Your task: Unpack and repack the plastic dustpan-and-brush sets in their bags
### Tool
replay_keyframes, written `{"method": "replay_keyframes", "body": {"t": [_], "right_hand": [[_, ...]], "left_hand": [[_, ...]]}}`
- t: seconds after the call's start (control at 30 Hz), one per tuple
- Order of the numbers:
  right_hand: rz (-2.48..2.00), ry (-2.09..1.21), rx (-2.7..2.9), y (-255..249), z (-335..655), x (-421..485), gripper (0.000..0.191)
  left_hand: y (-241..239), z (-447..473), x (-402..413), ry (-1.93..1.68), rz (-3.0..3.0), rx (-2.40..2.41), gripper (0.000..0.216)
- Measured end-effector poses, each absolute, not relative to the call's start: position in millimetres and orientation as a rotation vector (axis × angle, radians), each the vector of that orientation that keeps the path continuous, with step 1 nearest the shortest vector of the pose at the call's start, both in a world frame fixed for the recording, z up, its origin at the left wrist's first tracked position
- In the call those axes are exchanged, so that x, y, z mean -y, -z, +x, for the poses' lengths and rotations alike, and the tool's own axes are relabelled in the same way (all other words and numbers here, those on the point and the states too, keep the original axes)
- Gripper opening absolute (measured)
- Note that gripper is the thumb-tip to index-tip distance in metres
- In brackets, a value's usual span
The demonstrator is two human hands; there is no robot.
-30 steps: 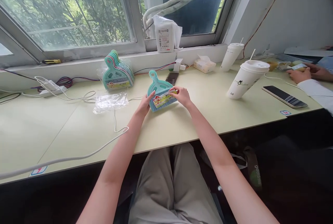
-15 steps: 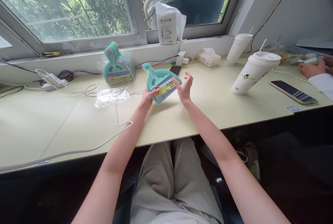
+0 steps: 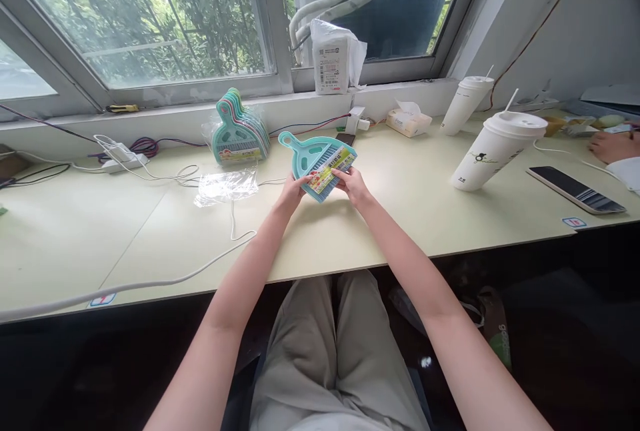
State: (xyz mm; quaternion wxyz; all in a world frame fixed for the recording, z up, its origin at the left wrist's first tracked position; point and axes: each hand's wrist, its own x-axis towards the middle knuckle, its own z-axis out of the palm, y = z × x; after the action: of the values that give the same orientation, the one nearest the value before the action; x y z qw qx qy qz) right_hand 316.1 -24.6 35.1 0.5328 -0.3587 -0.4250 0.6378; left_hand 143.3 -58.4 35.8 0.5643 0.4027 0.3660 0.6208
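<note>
A teal dustpan and brush set with a yellow printed label is held tilted above the table, its looped handle pointing up and left. My left hand grips its lower left edge, thumb on the front. At the lower right edge, my right hand is closed on the set too, thumb over the label; the fingers behind are partly hidden. Farther back and left, a stack of similar dustpan sets in clear wrapping stands on the table. A crumpled clear plastic wrapper lies in front of that stack.
Two white lidded cups with straws and a phone are at the right. A tissue pack sits near the sill. White cables and a power strip spread across the left side. Another person's hand rests at the far right.
My right hand has gone from spread fingers with the thumb at the label to a closed hold on the right edge. The set has turned slightly; the camera view has shifted.
</note>
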Motion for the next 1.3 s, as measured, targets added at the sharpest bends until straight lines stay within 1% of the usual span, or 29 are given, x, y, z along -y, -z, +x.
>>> {"method": "replay_keyframes", "body": {"t": [0.3,0.5,0.6,0.67,0.73,0.77,0.83,0.87,0.93,1.0,1.03,1.1,1.13,1.2,1.3], "right_hand": [[-0.750,-1.591,1.035,-36.6,315.6,29.5,0.026],[-0.761,-1.551,0.998,-31.8,314.1,27.6,0.022],[-0.779,-1.542,0.961,-31.8,312.4,26.7,0.018],[-0.783,-1.536,0.943,-33.5,312.1,26.4,0.017],[-0.786,-1.533,0.921,-35.1,313.3,25.7,0.017],[-0.787,-1.528,0.910,-35.7,314.5,25.1,0.018],[-0.785,-1.517,0.888,-36.1,317.9,23.8,0.019],[-0.784,-1.511,0.877,-36.1,319.8,23.1,0.019],[-0.785,-1.505,0.858,-35.9,323.3,22.2,0.018],[-0.794,-1.504,0.838,-36.0,325.8,21.7,0.018],[-0.801,-1.502,0.829,-36.2,326.6,21.4,0.018],[-0.818,-1.497,0.811,-36.7,327.8,20.6,0.018],[-0.825,-1.495,0.802,-36.9,328.3,19.9,0.019],[-0.833,-1.493,0.782,-37.4,329.6,17.8,0.018],[-0.832,-1.489,0.742,-37.8,332.8,13.9,0.018]], "left_hand": [[-39.7,141.7,62.1,-1.480,0.954,-0.819,0.064],[-37.3,142.0,64.7,-1.448,0.981,-0.832,0.068],[-36.7,143.4,63.9,-1.424,1.024,-0.840,0.065],[-38.6,141.1,61.2,-1.373,1.071,-0.893,0.058],[-42.1,132.7,57.6,-1.354,1.155,-1.055,0.048],[-44.1,125.5,56.1,-1.400,1.225,-1.200,0.046],[-46.8,105.5,54.8,-1.547,1.454,-1.658,0.044],[-47.2,93.4,55.4,-1.555,1.585,-1.938,0.048],[-45.6,68.5,58.5,-1.349,1.689,-2.435,0.056],[-42.9,48.0,62.8,-0.975,1.606,-2.683,0.048],[-42.1,41.1,64.6,-0.809,1.559,-2.717,0.043],[-43.4,35.7,66.7,-0.681,1.555,-2.730,0.041],[-45.7,37.1,67.0,-0.710,1.608,-2.721,0.041],[-52.2,46.0,66.9,-0.887,1.806,-2.641,0.039],[-60.2,63.2,67.4,-1.097,2.118,-2.356,0.032]]}}
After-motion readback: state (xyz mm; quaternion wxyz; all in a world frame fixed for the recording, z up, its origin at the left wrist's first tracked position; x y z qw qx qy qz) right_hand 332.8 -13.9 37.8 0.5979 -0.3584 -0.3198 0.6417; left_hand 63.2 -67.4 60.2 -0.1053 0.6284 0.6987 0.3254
